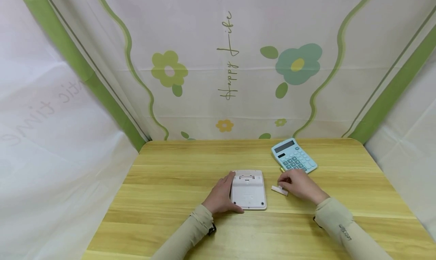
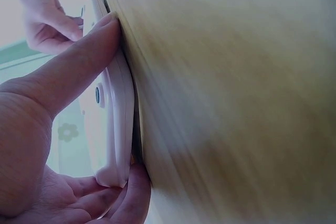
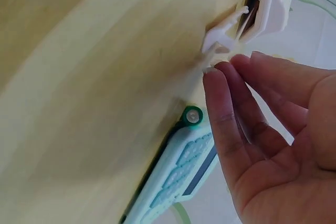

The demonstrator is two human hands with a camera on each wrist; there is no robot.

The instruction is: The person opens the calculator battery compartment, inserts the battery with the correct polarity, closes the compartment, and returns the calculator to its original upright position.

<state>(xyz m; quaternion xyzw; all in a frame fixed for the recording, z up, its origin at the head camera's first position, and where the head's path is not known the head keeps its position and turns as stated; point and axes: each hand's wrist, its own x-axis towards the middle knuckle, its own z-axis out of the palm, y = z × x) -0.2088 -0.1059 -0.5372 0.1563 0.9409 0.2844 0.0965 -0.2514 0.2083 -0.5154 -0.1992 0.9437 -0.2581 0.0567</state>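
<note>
A pale pink-white calculator [image 1: 248, 193] lies face down on the table, its small battery compartment [image 1: 246, 177] uncovered near the far edge. My left hand [image 1: 219, 195] grips it by the left side, thumb along the near edge and fingers at the far left corner. In the left wrist view, the thumb presses against the calculator's edge [image 2: 122, 98]. My right hand [image 1: 299, 184] pinches at the small tab of a white battery cover [image 1: 279, 190], just right of the calculator. In the right wrist view the cover [image 3: 218, 40] is tilted at the fingertips.
A light blue calculator [image 1: 294, 154] lies face up behind the right hand. Beside it is a small battery [image 1: 282, 170], whose green-rimmed end [image 3: 192, 115] shows in the right wrist view. A printed curtain [image 1: 197, 101] hangs behind the wooden table [image 1: 163, 199].
</note>
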